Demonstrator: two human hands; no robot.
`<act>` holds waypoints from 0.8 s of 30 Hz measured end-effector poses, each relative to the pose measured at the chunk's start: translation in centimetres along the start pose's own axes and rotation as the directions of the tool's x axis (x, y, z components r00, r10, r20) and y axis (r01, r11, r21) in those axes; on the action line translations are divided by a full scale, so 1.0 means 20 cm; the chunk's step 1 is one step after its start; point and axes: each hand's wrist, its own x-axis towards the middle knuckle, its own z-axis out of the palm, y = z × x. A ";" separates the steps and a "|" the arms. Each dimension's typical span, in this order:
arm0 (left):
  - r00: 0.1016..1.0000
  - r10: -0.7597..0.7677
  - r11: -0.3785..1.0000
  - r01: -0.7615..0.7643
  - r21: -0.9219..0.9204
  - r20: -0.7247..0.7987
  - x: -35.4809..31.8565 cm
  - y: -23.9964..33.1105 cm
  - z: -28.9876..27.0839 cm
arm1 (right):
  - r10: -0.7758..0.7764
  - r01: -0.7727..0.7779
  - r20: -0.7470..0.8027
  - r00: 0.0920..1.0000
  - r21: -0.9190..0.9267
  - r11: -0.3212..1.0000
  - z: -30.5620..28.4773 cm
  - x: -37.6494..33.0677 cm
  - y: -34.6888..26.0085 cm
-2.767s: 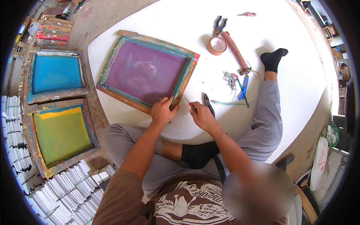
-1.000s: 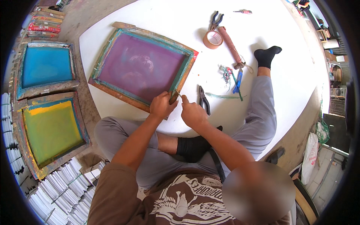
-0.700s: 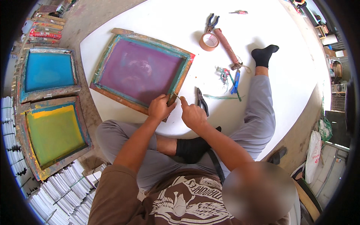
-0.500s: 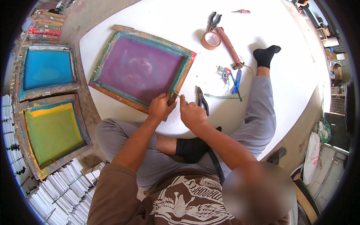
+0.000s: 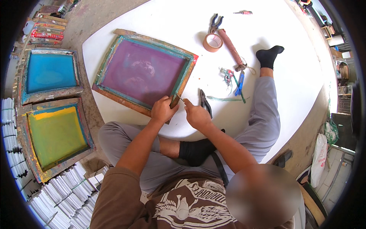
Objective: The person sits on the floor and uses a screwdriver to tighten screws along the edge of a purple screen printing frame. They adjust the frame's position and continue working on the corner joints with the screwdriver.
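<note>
A wooden screen-printing frame [image 5: 187, 82] with purple mesh and teal inner edges lies tilted on the white table. My left hand [image 5: 163, 110] is closed around its near right corner. In my right hand [image 5: 198, 115] is a thin metal-shafted tool [image 5: 180, 97], its handle mostly hidden by my fingers. The shaft points toward the frame's corner, close to my left fingers; I cannot tell whether its tip touches the wood. Just right of my right hand lie black-handled pliers [image 5: 206, 103].
Beyond sit brown tape [image 5: 212, 42], more pliers [image 5: 215, 23], a hammer [image 5: 231, 47] with wrapped handle, a screwdriver [image 5: 244, 12], a blue cutter [image 5: 239, 84] and green strands [image 5: 225, 99]. Blue [image 5: 51, 72] and yellow-green [image 5: 57, 137] screens stand left, near paper stacks [image 5: 63, 194].
My right hand has shifted slightly, and more of the tool's thin shaft shows between my hands. My left hand stays on the frame's corner.
</note>
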 end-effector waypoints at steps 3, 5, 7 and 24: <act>0.997 0.045 0.999 -0.046 -0.020 -0.057 -0.01 -0.04 0.03 | 0.202 -0.665 0.642 0.740 0.654 0.360 -0.10 0.09 0.09; 0.996 0.042 0.999 -0.044 -0.016 -0.078 -0.02 -0.04 0.03 | 0.179 -0.726 0.704 0.688 0.662 0.185 -0.13 0.08 0.08; 0.995 0.046 0.999 -0.047 -0.018 -0.083 -0.01 -0.02 0.04 | 0.122 -0.729 0.720 0.683 0.661 0.177 -0.10 0.08 0.17; 0.997 0.000 1.000 0.001 0.007 -0.075 -0.01 -0.01 0.04 | 0.053 -0.057 0.115 0.992 0.034 0.998 -0.09 0.04 0.02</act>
